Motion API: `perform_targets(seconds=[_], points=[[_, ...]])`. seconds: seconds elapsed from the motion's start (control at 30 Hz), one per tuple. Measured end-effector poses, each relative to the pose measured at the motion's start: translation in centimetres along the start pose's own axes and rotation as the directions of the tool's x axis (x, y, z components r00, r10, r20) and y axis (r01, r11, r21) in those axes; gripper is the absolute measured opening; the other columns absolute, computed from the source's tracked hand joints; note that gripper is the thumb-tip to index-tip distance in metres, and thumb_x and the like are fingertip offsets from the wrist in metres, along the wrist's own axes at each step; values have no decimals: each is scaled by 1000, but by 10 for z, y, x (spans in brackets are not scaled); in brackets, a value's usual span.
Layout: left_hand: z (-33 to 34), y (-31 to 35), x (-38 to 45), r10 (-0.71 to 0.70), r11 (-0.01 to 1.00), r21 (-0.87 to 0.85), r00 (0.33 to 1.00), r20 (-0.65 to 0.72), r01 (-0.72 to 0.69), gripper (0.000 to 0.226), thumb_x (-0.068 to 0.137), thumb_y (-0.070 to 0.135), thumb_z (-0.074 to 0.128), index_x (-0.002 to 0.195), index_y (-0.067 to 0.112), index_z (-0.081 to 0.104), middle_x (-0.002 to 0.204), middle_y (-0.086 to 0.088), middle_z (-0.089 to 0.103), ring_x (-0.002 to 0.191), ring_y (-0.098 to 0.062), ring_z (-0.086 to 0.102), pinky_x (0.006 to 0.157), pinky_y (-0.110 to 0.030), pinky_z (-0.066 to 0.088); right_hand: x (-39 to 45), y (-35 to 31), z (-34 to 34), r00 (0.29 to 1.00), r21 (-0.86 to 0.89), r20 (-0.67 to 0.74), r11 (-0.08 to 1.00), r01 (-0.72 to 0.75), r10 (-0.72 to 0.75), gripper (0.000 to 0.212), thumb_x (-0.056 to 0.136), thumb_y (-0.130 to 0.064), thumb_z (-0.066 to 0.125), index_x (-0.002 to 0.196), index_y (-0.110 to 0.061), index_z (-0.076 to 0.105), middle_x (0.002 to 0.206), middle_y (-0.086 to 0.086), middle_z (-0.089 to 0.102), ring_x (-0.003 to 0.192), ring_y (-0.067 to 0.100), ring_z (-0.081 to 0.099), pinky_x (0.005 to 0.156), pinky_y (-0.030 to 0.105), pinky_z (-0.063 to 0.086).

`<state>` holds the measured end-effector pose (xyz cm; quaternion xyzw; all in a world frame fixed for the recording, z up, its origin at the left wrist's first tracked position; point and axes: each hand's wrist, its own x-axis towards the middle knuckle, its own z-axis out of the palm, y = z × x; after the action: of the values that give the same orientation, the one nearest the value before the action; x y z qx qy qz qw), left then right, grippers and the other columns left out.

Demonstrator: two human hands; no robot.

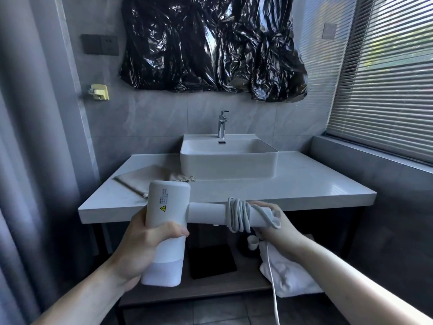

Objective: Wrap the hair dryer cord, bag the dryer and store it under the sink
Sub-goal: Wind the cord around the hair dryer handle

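Note:
A white hair dryer [166, 214] is held in front of the counter, its barrel upright and its handle pointing right. My left hand [145, 240] grips the barrel. Several loops of white cord [239, 214] are wound round the handle. At the handle's end my right hand [271, 226] holds the cord. The rest of the cord hangs down from that hand to the bottom edge of the view. A beige drawstring bag [145, 177] lies flat on the counter left of the sink [228, 158].
A white countertop [304, 181] carries the basin and a chrome tap [222, 124]. On the shelf [210, 285] under it lie a black square item [210, 261], a white folded towel [288, 273] and a small white cup [253, 242]. Black plastic covers the mirror. Blinds are at right.

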<state>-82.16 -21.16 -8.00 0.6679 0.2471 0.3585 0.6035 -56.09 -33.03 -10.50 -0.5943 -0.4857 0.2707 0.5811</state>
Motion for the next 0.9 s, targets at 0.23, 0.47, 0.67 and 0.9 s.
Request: perform_targets(seconds=[0.23, 0.47, 0.67, 0.9], points=[[6, -3, 9, -34, 994, -107, 989, -142, 19, 65, 42, 35, 83, 95, -1, 72, 83, -23, 73, 65, -29, 69, 55, -38, 56, -20, 11, 35, 990, 9, 50, 991, -133, 132, 46, 113, -37, 43, 88, -20, 77, 60, 0, 51, 49, 9, 34, 44, 21, 24], [6, -7, 25, -2, 996, -82, 959, -284, -22, 45, 53, 26, 85, 93, 12, 69, 81, -12, 71, 73, -34, 67, 65, -45, 55, -42, -5, 47, 983, -253, 128, 963, -93, 129, 50, 114, -39, 39, 88, -13, 73, 60, 1, 46, 48, 8, 32, 47, 23, 26], [1, -16, 31, 18, 1000, 14, 940, -342, -14, 43, 57, 20, 83, 95, 11, 67, 79, -8, 72, 69, -29, 67, 60, -40, 56, -58, -32, 41, 991, -443, 135, 894, 63, -3, 41, 110, -39, 48, 84, -14, 67, 61, 0, 40, 54, 13, 32, 51, 30, 27], [-2, -23, 19, 71, 981, 192, 964, -257, -21, 43, 55, 21, 85, 94, 15, 67, 74, 0, 76, 63, -13, 68, 62, -34, 53, -41, -54, 24, 988, -394, 49, 906, 151, -144, 39, 103, -41, 59, 81, -10, 66, 64, -3, 46, 60, 12, 42, 58, 49, 41]])
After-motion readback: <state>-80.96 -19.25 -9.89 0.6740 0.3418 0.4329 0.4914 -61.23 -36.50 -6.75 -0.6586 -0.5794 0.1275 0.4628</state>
